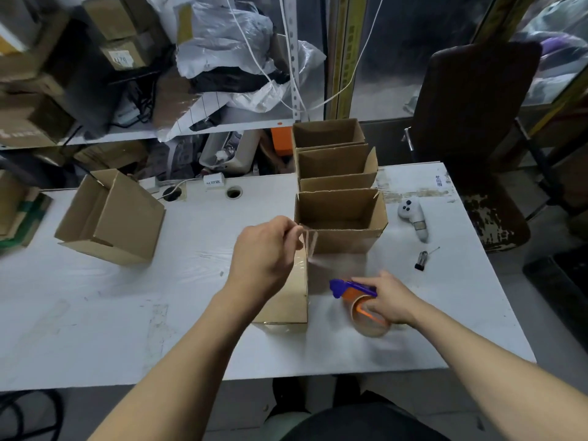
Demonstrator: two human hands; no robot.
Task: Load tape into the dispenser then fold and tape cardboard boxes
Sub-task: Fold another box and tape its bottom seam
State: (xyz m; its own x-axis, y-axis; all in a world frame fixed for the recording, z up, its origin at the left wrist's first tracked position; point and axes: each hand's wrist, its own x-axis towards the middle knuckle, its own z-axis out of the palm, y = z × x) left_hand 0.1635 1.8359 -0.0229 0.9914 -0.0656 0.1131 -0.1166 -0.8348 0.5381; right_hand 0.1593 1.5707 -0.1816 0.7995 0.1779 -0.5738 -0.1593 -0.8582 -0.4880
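Observation:
A brown cardboard box (288, 297) stands on the white table (127, 297) in front of me, its top closed. My left hand (265, 253) pinches the free end of a clear tape strip (310, 243) at the box's far top edge. The strip runs down to the orange and purple tape dispenser (356, 291), which my right hand (389, 300) grips just right of the box. A roll of clear tape (370, 323) sits in the dispenser. The right hand and dispenser are blurred.
Three open boxes (339, 214) stand in a row behind the taped one. Another open box (111, 218) lies tilted at left. A white controller (413, 218) and a black binder clip (421, 261) lie at right. A dark chair (471, 128) stands beyond the table.

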